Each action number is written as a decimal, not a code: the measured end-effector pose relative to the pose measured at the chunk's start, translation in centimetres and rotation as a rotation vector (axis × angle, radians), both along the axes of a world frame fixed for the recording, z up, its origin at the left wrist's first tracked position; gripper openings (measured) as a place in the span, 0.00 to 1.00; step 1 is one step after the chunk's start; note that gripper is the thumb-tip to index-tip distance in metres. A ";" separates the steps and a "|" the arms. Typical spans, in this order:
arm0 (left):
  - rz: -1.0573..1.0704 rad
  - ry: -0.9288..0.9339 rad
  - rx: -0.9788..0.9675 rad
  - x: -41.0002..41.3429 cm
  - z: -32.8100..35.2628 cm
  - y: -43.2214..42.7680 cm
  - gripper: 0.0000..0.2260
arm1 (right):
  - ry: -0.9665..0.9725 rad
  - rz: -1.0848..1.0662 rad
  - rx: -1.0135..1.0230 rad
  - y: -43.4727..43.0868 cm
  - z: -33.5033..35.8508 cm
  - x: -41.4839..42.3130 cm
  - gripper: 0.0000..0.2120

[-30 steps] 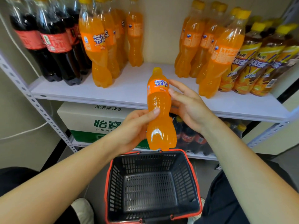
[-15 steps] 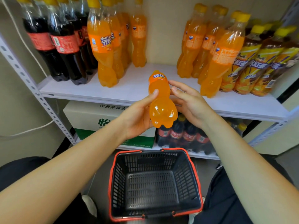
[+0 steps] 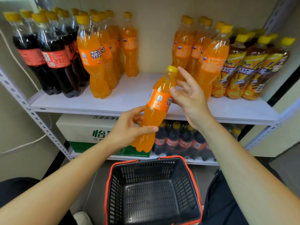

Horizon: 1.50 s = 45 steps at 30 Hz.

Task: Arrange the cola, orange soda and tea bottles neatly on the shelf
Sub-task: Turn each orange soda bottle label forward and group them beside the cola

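Gripping the lower body of the tilted orange soda bottle (image 3: pixel 155 109), the left hand (image 3: pixel 129 129) is held before the shelf (image 3: pixel 129 95) edge. The right hand (image 3: pixel 190 98) is spread loosely, its thumb touching the label. Cola bottles (image 3: pixel 53 62), orange soda rows (image 3: pixel 94 62) and tea bottles (image 3: pixel 243 70) are already stood behind. The mesh floor of the basket (image 3: pixel 152 192) is visible throughout, so this bottle is judged the last to place.

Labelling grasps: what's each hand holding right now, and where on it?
Left hand grips the orange soda bottle around its lower body. Right hand only touches its label area, fingers loose.
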<state>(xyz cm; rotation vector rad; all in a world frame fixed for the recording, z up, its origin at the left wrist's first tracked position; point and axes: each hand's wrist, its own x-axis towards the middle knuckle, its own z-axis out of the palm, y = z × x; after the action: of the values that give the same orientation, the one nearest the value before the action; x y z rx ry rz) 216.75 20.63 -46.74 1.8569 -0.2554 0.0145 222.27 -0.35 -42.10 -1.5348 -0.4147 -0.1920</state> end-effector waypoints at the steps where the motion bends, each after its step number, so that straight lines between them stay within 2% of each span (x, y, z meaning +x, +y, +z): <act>1: 0.023 -0.026 0.048 0.0 -0.1 0.1 0.31 | -0.025 0.001 -0.011 -0.2 0.0 0.0 0.31; 4: 0.105 -0.069 0.171 0.1 -0.3 0.4 0.38 | -0.111 0.013 -0.050 -0.5 0.1 -0.1 0.31; 7: 0.179 -0.138 0.294 -0.1 -0.2 0.9 0.38 | -0.208 -0.011 -0.092 -0.7 0.1 -0.2 0.27; 10: 0.242 -0.201 0.410 -0.2 -0.3 1.3 0.36 | -0.261 -0.091 -0.043 -1.1 0.2 -0.1 0.19; 14: 0.244 -0.221 0.470 -0.3 -0.3 1.2 0.35 | -0.333 -0.194 -0.030 -1.4 0.4 -0.1 0.16; 17: 0.223 -0.191 0.444 -0.2 -0.3 1.0 0.35 | -0.346 -0.197 -0.048 -1.2 0.2 -0.3 0.13; 19: 0.202 -0.151 0.392 -0.1 -0.2 0.8 0.36 | -0.328 -0.164 -0.054 -1.0 0.0 -0.4 0.15; 24: 0.198 -0.088 0.150 0.3 0.3 0.5 0.39 | -0.334 -0.114 -0.191 0.1 -0.6 -1.7 0.16; 28: 0.223 -0.126 0.026 0.8 1.3 1.0 0.32 | -0.180 -0.071 -0.258 0.5 -1.2 -1.6 0.20; 31: 0.239 -0.190 0.001 1.4 2.5 1.3 0.29 | -0.068 -0.009 -0.434 0.9 -2.1 -1.0 0.25; 36: 0.359 -0.291 0.027 3.8 3.7 2.0 0.33 | -0.133 -0.135 -0.877 1.0 -3.8 1.3 0.25; 38: 0.412 -0.307 0.038 5.0 3.5 2.3 0.32 | -0.075 -0.191 -0.856 0.8 -4.1 2.7 0.26; 41: 0.480 -0.324 0.050 7.1 3.0 2.5 0.31 | 0.018 -0.321 -0.668 0.8 -3.9 5.4 0.30; 45: 0.553 -0.325 0.030 10.3 2.2 3.0 0.32 | 0.067 -0.471 -0.562 1.2 -3.3 9.4 0.32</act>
<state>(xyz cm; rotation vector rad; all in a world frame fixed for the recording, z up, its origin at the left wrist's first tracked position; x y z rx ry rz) 227.04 23.58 -44.57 1.8976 0.0428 0.6985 231.64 0.83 -45.41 -2.1763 -0.0399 -0.4137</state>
